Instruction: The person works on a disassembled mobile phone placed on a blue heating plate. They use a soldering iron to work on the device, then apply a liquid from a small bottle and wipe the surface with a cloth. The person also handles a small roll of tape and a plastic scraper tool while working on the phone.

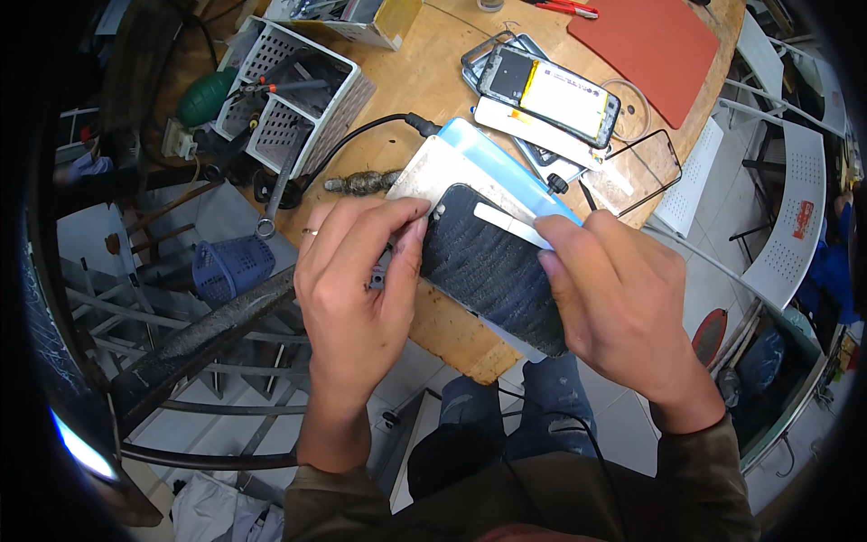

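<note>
A dark phone panel (488,262), its surface streaked and smeared, lies tilted on a flat white-and-blue plate device (420,172) at the table's near edge. My left hand (357,271) is closed, thumb and forefinger pinched at the panel's upper left corner, beside a small pale spot. In my right hand (619,298), a thin, flat whitish strip (506,223) is pinched between thumb and fingers. The strip lies slantwise across the panel's upper part. My right fingers also touch or nearly touch the panel's right edge.
Behind the plate lies an opened phone (551,95) with a battery, stacked on other phone parts. A black frame (652,172) and a red mat (641,54) are to the right. A white basket of tools (343,99) stands left; a black cable (352,135) runs to the plate.
</note>
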{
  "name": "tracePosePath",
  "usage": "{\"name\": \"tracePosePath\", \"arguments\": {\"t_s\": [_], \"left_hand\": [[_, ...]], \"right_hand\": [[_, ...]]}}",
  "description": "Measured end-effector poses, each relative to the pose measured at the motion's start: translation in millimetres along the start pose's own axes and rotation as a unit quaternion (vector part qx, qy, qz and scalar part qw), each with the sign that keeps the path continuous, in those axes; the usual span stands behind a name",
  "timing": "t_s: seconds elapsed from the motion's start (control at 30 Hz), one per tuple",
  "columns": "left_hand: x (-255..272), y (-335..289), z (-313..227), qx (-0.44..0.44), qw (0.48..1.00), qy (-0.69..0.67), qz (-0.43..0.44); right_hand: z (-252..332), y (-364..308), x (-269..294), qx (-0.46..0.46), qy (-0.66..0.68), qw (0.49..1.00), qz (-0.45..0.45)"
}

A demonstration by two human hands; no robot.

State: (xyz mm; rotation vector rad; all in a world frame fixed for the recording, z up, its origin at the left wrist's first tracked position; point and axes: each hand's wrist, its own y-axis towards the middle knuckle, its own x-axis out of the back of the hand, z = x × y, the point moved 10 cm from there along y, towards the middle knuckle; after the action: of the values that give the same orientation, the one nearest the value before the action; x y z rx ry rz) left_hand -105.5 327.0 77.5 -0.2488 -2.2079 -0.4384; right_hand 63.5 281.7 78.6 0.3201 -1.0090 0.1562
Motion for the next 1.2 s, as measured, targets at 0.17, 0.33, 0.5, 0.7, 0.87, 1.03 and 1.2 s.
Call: {"name": "tracePosePath", "arguments": {"t_s": [0.17,0.33,0.5,0.7,0.87,1.03,1.2], "left_hand": [[-7,2,8,0.045,0.997,-0.06,0.021],[-13,-6,14,0.096,0.99,-0.103,0.012],[-14,-7,15,0.118,0.985,-0.123,0.003],[-15,-9,17,0.123,0.984,-0.131,-0.002],[-7,-13,22,0.139,0.977,-0.14,-0.075],[1,-8,16,0.062,0.995,-0.066,-0.047],[24,-3,25,0.052,0.987,0.009,-0.152]], "right_hand": [[12,8,-9,0.05,-0.046,0.998,0.015],[19,17,-10,0.062,-0.048,0.997,0.02],[22,19,-11,0.073,-0.068,0.995,0.025],[23,24,-9,0.072,-0.06,0.996,-0.003],[17,27,-3,0.059,-0.04,0.996,-0.049],[16,26,-3,0.061,0.001,0.997,-0.036],[15,28,-5,0.069,-0.004,0.997,-0.02]]}}
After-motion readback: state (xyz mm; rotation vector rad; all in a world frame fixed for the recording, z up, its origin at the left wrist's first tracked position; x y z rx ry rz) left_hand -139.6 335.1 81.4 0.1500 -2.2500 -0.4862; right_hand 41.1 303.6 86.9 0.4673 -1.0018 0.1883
